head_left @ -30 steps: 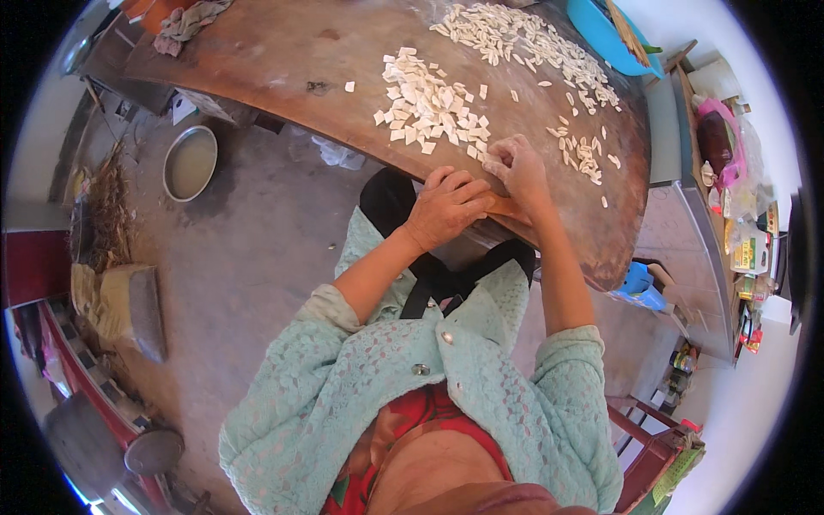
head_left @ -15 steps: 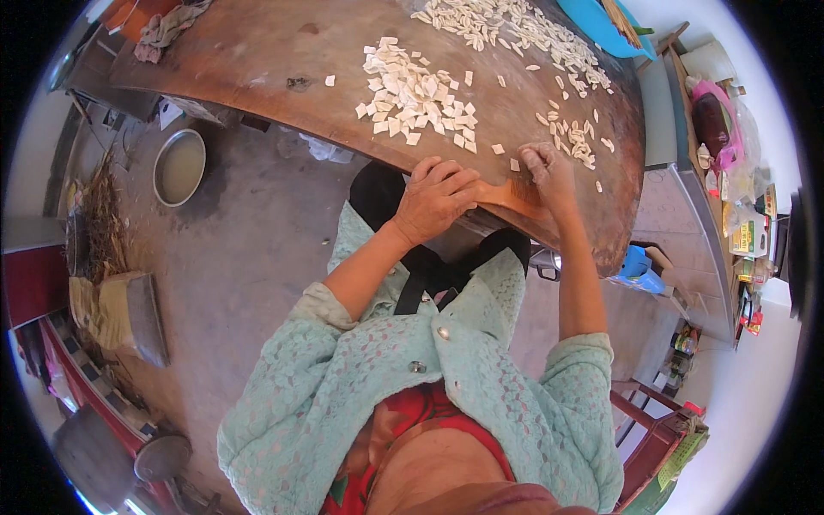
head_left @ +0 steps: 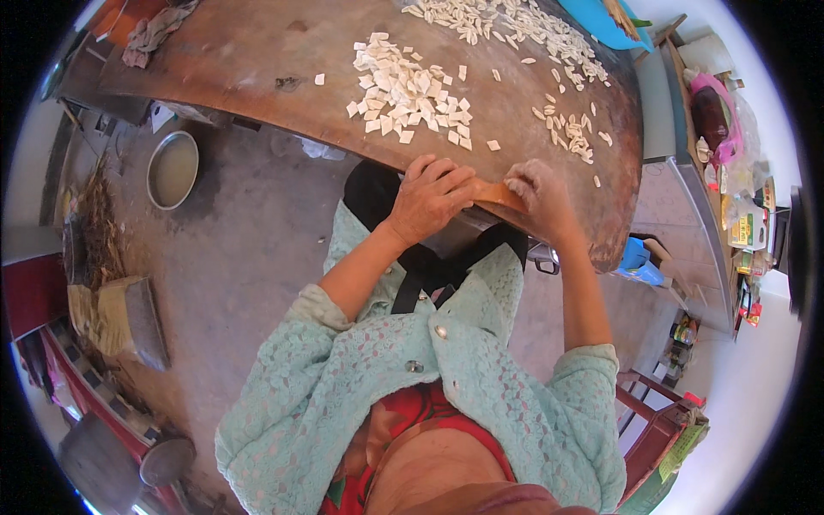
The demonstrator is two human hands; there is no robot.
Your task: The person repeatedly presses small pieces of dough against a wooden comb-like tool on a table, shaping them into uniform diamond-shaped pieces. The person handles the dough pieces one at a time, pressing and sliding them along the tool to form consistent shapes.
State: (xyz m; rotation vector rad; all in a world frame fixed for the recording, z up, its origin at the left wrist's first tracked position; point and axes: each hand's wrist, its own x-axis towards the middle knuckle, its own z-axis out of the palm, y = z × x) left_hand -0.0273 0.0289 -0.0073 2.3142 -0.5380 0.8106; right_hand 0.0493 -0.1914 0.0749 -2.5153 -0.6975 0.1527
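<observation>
We've got left hand (head_left: 432, 199) gripping the wooden tool (head_left: 498, 196), right hand (head_left: 544, 197) curled at its end — can't tell holding what — loose bracing could let it skid.

Worktop (head_left: 215, 77): brown wood, mostly matt, worn, with whitish dusty patches. Comb (head_left: 499, 196) at its near edge: orange-brown, smooth, wood by its look. Dough squares (head_left: 408, 90): matt, floury. Shaped dough pieces (head_left: 470, 21) toward the far edge: likewise dull, surfaces ridged. Basin (head_left: 601, 27) at the far right corner: smooth blue plastic, slight sheen. Rag (head_left: 156, 34) near the far left corner: crumpled grey cloth. Wearer's jacket (head_left: 318, 378): openwork lace cloth, matt; snaps (head_left: 415, 366) shiny, metallic. Floor (head_left: 249, 232): matt, concrete-like.
</observation>
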